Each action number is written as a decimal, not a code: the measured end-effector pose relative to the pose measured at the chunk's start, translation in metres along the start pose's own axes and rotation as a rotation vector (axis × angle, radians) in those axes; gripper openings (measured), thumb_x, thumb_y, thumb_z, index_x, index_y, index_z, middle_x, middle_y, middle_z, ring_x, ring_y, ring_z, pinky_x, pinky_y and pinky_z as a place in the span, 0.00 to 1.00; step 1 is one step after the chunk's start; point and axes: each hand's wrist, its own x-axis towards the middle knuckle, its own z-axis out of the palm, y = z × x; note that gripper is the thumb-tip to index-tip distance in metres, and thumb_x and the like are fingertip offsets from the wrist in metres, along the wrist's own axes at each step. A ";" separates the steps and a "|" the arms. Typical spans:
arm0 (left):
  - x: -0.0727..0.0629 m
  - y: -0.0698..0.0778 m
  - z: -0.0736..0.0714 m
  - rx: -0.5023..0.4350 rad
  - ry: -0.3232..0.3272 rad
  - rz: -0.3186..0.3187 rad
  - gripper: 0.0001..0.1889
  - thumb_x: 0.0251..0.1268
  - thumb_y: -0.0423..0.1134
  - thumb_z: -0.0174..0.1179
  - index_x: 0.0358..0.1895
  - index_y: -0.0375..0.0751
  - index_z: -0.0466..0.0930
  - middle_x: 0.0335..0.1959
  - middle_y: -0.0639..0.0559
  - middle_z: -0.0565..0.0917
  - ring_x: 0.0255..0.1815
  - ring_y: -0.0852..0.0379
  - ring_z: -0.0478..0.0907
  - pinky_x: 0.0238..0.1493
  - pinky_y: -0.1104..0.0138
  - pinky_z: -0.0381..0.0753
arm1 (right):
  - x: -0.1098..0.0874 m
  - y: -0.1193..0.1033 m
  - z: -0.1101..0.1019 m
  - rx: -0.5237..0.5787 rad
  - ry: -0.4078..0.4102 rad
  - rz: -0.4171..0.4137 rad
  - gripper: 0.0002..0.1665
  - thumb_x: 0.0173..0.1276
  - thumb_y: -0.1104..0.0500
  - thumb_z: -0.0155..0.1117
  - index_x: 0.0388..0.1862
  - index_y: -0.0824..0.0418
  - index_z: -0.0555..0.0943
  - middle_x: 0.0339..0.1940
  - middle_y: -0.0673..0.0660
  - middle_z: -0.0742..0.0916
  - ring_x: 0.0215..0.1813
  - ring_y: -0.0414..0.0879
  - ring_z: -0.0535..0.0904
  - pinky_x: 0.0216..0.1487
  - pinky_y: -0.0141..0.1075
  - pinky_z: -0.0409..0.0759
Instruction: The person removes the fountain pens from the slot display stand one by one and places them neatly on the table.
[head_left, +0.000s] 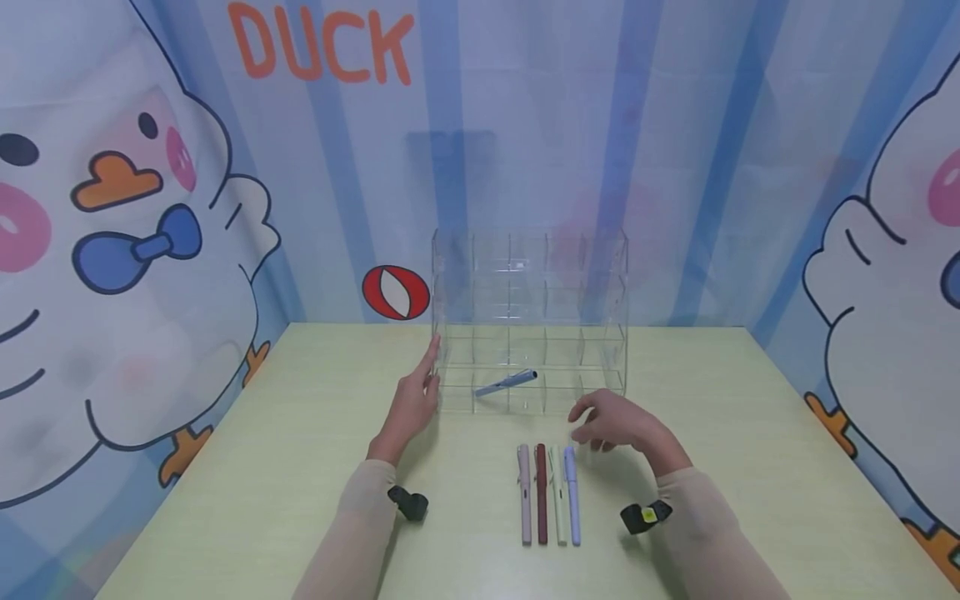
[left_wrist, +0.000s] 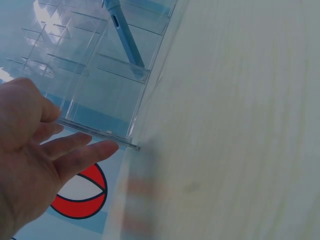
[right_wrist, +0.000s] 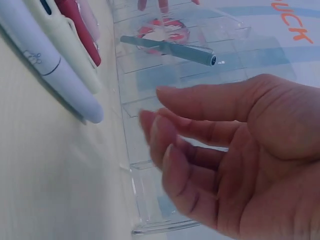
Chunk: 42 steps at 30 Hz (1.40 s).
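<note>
A clear, tiered pen rack (head_left: 528,333) with several compartments stands at the back of the table. One blue pen (head_left: 507,382) lies slanted across its lowest front tier. My left hand (head_left: 408,408) is at the rack's left side, fingers extended along its edge; in the left wrist view the fingers (left_wrist: 90,150) reach to the clear panel. My right hand (head_left: 618,423) hovers at the rack's front right, fingers loosely bent with nothing between them. Just left of it lie a lilac-blue pen (head_left: 572,496), a pale green pen (head_left: 558,496), a dark red pen (head_left: 541,496) and a mauve pen (head_left: 525,496).
A pale yellow table (head_left: 300,417) carries everything. Behind it hangs a blue striped curtain (head_left: 510,125) printed with ducks, close to the rack's back. Black straps with small devices sit on the left wrist (head_left: 408,503) and the right wrist (head_left: 646,517).
</note>
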 end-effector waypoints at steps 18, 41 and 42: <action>-0.004 0.002 0.001 -0.012 -0.001 0.009 0.36 0.77 0.28 0.48 0.82 0.57 0.48 0.75 0.40 0.64 0.67 0.36 0.71 0.64 0.46 0.72 | 0.012 -0.008 0.013 0.010 0.383 -0.301 0.20 0.68 0.64 0.67 0.57 0.68 0.78 0.45 0.61 0.86 0.48 0.55 0.83 0.39 0.42 0.85; 0.001 0.001 0.001 -0.019 0.000 0.012 0.36 0.77 0.28 0.48 0.82 0.56 0.49 0.76 0.41 0.63 0.68 0.37 0.70 0.64 0.47 0.72 | 0.046 -0.027 0.039 0.189 0.390 -0.373 0.36 0.68 0.67 0.67 0.73 0.67 0.67 0.69 0.66 0.76 0.70 0.61 0.71 0.45 0.39 0.86; 0.001 0.001 0.001 -0.016 0.001 0.011 0.37 0.77 0.28 0.48 0.82 0.57 0.48 0.76 0.42 0.62 0.68 0.37 0.70 0.65 0.47 0.72 | 0.047 -0.027 0.039 0.190 0.372 -0.366 0.36 0.68 0.67 0.66 0.74 0.67 0.66 0.69 0.65 0.76 0.70 0.61 0.70 0.45 0.39 0.86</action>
